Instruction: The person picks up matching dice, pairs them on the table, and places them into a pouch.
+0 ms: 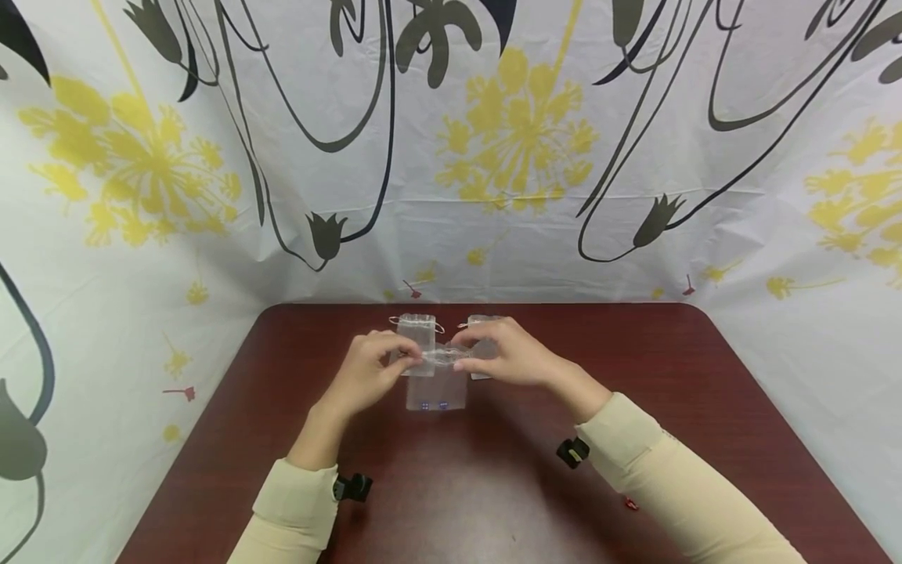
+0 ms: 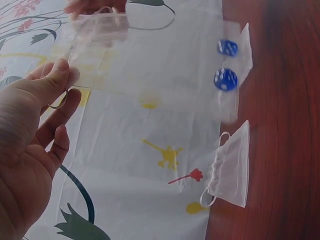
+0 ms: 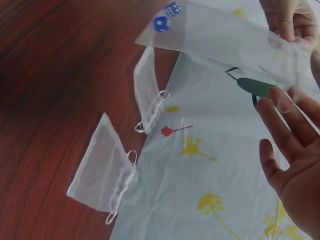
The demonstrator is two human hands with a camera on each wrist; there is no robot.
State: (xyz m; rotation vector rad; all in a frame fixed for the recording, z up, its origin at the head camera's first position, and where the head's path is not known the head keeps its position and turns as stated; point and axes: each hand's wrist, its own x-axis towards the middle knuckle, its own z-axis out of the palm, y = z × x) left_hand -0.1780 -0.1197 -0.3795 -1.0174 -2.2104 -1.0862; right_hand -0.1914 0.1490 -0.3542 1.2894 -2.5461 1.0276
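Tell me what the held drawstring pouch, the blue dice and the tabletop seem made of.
Held drawstring pouch: likely sheer synthetic fabric, perhaps organza, smooth; the blue dice show through it.
Dice: probably hard plastic, smooth-looking; saturated blue with clear white pips.
Tabletop: wood or wood-look laminate, semi-gloss; streaky reddish-brown grain and a soft reflection, but I can't tell which.

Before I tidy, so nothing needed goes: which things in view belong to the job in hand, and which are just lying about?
In the job:
sheer white drawstring pouch, pinched by the left hand, right hand at its mouth
two blue dice with white spots, inside it

Apparently lying about:
two white mesh drawstring bags, untouched but possibly related
small red object, too small to identify
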